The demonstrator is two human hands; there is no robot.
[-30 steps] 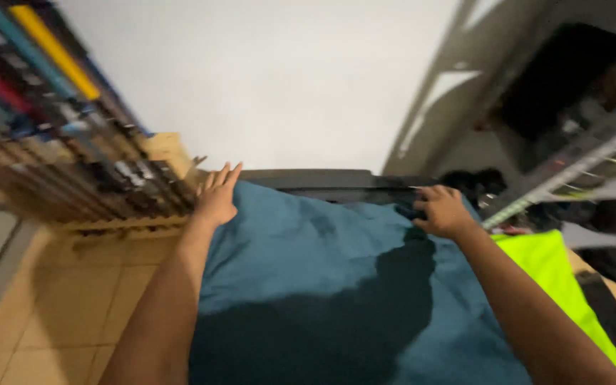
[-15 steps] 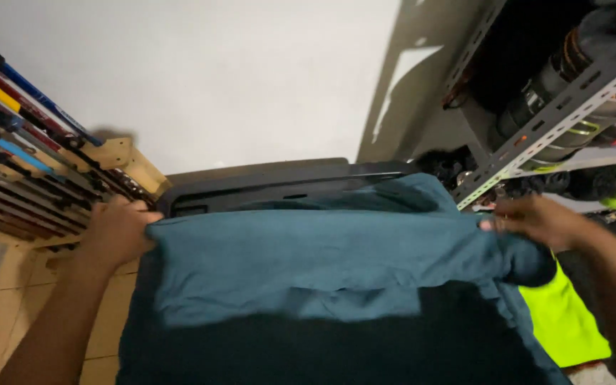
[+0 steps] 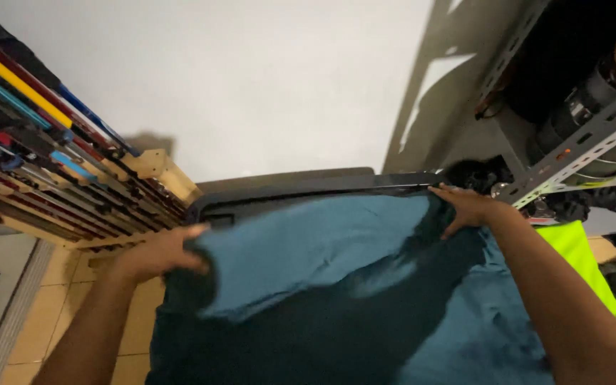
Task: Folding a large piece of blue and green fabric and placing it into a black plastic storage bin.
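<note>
A teal cloth [image 3: 336, 285] lies spread over a dark grey table top [image 3: 301, 189], with its far part folded back toward me. My left hand [image 3: 158, 253] grips the folded edge at the cloth's left side. On the right, my right hand [image 3: 468, 207] presses on the cloth's far right corner, close to the table's back edge; whether its fingers pinch the fabric is unclear.
A wooden rack [image 3: 58, 171] holding several coloured rods stands at the left against the white wall [image 3: 251, 85]. A grey metal shelf [image 3: 579, 135] with dark objects is at the right. A bright yellow-green cloth [image 3: 579, 257] lies beside the teal one. Beige floor tiles [image 3: 73, 292] show below left.
The fold has been laid down on the cloth. My left hand came inward with the folded edge, and my right hand moved from the far right side to the cloth's far corner.
</note>
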